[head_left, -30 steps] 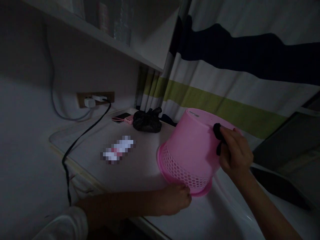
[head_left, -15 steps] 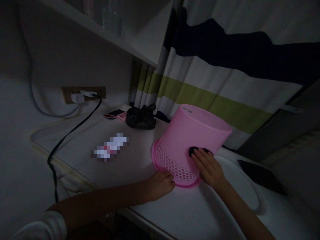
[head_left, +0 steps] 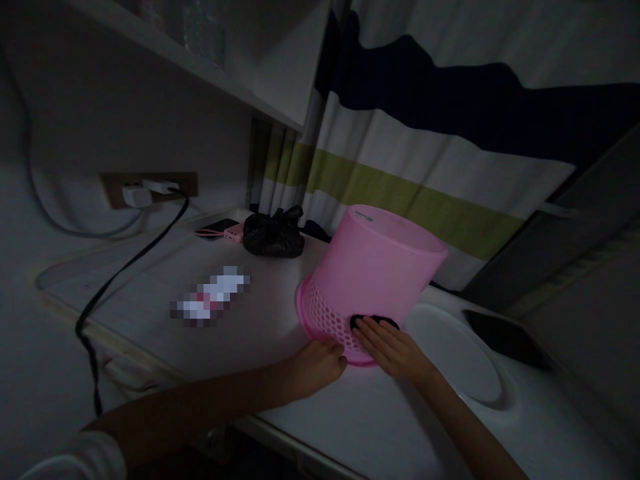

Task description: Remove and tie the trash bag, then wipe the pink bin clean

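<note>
A pink plastic wastebasket (head_left: 380,260) stands upside down on the white tabletop, its closed bottom uppermost and a band of mesh holes near its rim. My left hand (head_left: 317,365) is closed at the rim on the near left side, its fingertips curled out of sight. With flattened fingers, my right hand (head_left: 393,350) holds a black cloth (head_left: 373,323) against the wastebasket's side, just over the mesh holes. Most of the cloth is hidden under those fingers.
Behind the wastebasket hangs a striped curtain (head_left: 400,173). A knotted black plastic bag (head_left: 274,233), a pink power bank (head_left: 233,232) and a blurred-out item (head_left: 213,293) lie to the left. On the right are a round white lid-like disc (head_left: 455,353) and a dark flat panel (head_left: 505,339).
My right hand has slid the black cloth down and left along the wastebasket, from the smooth wall to the mesh. My left hand stays at the rim. The view has shifted slightly.
</note>
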Available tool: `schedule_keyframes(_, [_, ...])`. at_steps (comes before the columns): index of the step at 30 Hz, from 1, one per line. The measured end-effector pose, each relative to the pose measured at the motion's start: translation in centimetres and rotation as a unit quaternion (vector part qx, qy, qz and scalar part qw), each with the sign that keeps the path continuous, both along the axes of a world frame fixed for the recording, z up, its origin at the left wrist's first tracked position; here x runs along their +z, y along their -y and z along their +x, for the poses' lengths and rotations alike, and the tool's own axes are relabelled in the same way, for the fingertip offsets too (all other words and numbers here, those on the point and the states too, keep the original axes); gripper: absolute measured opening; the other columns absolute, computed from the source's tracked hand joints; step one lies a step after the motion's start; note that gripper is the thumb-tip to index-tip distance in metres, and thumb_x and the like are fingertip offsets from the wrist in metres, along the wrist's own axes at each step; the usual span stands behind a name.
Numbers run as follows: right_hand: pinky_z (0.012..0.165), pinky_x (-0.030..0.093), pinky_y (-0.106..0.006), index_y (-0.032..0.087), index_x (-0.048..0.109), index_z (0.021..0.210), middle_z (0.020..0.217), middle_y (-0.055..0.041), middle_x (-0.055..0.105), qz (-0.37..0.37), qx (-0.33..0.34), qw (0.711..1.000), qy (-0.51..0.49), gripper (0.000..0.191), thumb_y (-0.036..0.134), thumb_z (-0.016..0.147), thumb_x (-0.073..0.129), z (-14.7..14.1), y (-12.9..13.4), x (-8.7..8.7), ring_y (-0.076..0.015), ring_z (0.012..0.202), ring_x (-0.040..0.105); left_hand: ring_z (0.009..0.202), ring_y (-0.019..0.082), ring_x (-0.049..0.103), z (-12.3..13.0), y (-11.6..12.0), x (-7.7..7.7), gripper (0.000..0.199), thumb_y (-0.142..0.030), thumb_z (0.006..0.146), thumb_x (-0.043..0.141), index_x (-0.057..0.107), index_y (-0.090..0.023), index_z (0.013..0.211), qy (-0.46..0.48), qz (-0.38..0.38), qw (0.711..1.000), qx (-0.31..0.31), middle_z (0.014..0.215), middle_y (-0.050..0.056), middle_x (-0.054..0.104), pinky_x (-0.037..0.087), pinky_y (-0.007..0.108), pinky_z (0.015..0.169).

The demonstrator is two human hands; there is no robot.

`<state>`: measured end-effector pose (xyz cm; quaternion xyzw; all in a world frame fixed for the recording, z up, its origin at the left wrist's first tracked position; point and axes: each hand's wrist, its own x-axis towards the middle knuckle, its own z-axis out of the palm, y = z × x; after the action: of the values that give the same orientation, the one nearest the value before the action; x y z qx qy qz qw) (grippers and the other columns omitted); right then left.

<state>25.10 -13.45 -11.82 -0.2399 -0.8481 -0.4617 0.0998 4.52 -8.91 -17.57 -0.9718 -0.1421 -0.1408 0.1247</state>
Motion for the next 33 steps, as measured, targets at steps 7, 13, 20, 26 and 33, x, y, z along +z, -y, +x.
schedule_keyframes(7, [0.105, 0.036, -0.041, 0.014, 0.041, 0.133, 0.128, -0.0118, 0.053, 0.117, -0.035, 0.983, -0.135, 0.049, 0.006, 0.085, 0.042, 0.1, -1.9, 5.4, -0.0211, 0.127, 0.04, 0.072, 0.019, 0.058, 1.3, 0.8, -0.7, 0.002, -0.013, 0.08, 0.058, 0.057, -0.011, 0.08, 0.005, 0.013, 1.0, -0.017, 0.078, 0.008, 0.061, 0.043, 0.029, 0.054])
schedule_keyframes(13, [0.101, 0.04, -0.045, 0.017, 0.031, 0.139, 0.131, -0.0143, 0.05, 0.16, -0.023, 0.964, -0.21, 0.058, 0.005, 0.084, 0.043, -0.9, -3.6, 10.4, -0.0245, 0.121, 0.046, 0.071, 0.018, 0.058, 2.2, 1.5, -1.1, 0.003, -0.012, 0.079, 0.057, 0.058, -0.01, 0.077, 0.02, 0.023, 0.999, -0.021, 0.075, 0.008, 0.062, 0.044, 0.029, 0.055])
schedule_keyframes(20, [0.089, 0.047, -0.042, 0.019, 0.031, 0.14, 0.123, -0.0148, 0.053, 0.123, -0.028, 0.961, -0.246, 0.058, 0.009, 0.084, 0.043, -0.9, -3.4, 11.1, -0.0251, 0.112, 0.052, 0.072, 0.02, 0.059, 3.0, 1.6, -1.4, 0.002, -0.01, 0.077, 0.059, 0.06, -0.009, 0.078, 0.006, 0.01, 1.0, -0.007, 0.077, 0.009, 0.063, 0.045, 0.031, 0.055])
schedule_keyframes(26, [0.097, 0.043, -0.044, 0.021, 0.031, 0.139, 0.129, -0.0125, 0.05, 0.13, -0.04, 0.971, -0.195, 0.059, 0.007, 0.085, 0.046, 0.5, -2.9, 6.9, -0.0248, 0.119, 0.047, 0.072, 0.02, 0.06, 3.5, 1.8, -1.8, 0.005, -0.009, 0.076, 0.06, 0.06, -0.008, 0.081, 0.007, -0.007, 1.0, 0.013, 0.078, 0.01, 0.064, 0.046, 0.03, 0.054])
schedule_keyframes(33, [0.102, 0.038, -0.038, 0.013, 0.052, 0.124, 0.118, -0.0112, 0.061, 0.031, -0.047, 0.996, -0.074, 0.04, 0.006, 0.088, 0.036, 0.7, -0.4, -1.1, -0.0202, 0.12, 0.047, 0.079, 0.023, 0.064, 4.3, 2.0, -0.3, 0.015, -0.01, 0.087, 0.046, 0.06, -0.006, 0.09, -0.027, -0.062, 0.997, 0.047, 0.085, 0.014, 0.066, 0.05, 0.032, 0.056])
